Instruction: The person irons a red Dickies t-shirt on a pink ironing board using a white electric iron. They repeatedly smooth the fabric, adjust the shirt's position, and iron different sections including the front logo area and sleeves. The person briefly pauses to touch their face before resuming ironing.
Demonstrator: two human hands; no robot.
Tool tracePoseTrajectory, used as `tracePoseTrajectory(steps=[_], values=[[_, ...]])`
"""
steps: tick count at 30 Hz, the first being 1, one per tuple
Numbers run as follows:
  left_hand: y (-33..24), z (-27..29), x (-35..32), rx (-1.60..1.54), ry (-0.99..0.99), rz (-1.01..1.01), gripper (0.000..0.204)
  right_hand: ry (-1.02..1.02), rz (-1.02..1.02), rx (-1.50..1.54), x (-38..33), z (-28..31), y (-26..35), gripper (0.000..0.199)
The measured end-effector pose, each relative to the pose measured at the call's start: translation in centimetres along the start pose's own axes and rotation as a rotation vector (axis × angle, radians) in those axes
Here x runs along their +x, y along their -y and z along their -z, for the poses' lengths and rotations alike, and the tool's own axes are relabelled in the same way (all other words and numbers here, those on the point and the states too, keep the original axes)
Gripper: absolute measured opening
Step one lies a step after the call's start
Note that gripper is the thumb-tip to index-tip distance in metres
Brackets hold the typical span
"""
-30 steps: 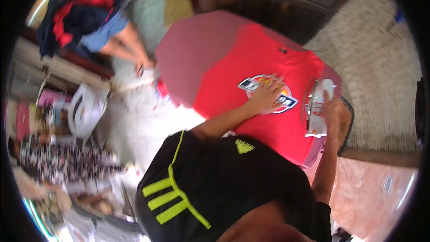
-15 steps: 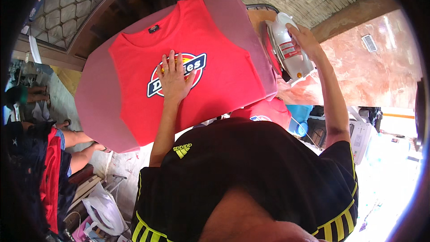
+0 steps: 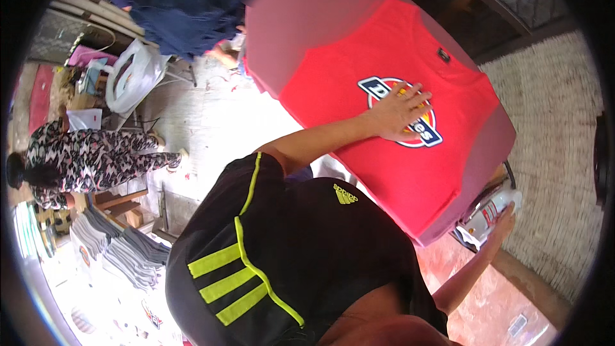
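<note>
A red sleeveless shirt (image 3: 339,70) with a round printed emblem is spread over a pink padded ironing board (image 3: 301,16). My left hand (image 3: 398,114) lies flat across the emblem, fingers apart, holding nothing. At the board's right end, my right hand (image 3: 503,224) grips the handle of a white and silver clothes iron (image 3: 482,216). The iron rests beside the board rather than on the shirt; its soleplate is hardly visible.
A person in a dark navy shirt (image 3: 192,16) stands by the board's far left. Farther left is a person in patterned clothes (image 3: 96,157). A white plastic bag (image 3: 134,80) hangs near there. Grey garments (image 3: 118,250) are stacked at lower left.
The view has swung to the left, so the board now appears on the right and tilted. My left hand stays on the emblem, and my right hand still holds the iron beside the board.
</note>
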State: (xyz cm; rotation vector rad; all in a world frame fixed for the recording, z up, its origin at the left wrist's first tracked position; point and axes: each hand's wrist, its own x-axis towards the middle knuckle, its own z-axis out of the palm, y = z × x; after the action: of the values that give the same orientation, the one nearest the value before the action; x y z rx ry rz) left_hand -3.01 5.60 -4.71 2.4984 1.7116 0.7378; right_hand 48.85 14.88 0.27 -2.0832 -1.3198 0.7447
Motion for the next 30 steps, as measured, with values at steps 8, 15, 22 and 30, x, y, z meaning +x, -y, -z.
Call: tracePoseTrajectory(steps=[8, 15, 22, 30], values=[[1.9, 2.9, -1.1, -0.587, -0.235, -0.166, 0.055, -0.592, 0.394, -0.846, -0.2, 0.3, 0.6, 0.080], [8.1, 9.3, -10.5, -0.563, -0.273, 0.023, 0.040, -0.766, 1.040, -0.792, -11.0, -12.6, 7.9, 0.056], [14.7, 12.0, -18.1, -0.392, -0.313, 0.208, 0.031, -0.224, 0.521, -0.844, -22.2, -24.3, 13.1, 0.059], [15.7, 11.4, -18.5, -0.351, -0.353, 0.175, 0.024, -0.298, 0.545, -0.755, -23.6, -25.9, 14.1, 0.061]])
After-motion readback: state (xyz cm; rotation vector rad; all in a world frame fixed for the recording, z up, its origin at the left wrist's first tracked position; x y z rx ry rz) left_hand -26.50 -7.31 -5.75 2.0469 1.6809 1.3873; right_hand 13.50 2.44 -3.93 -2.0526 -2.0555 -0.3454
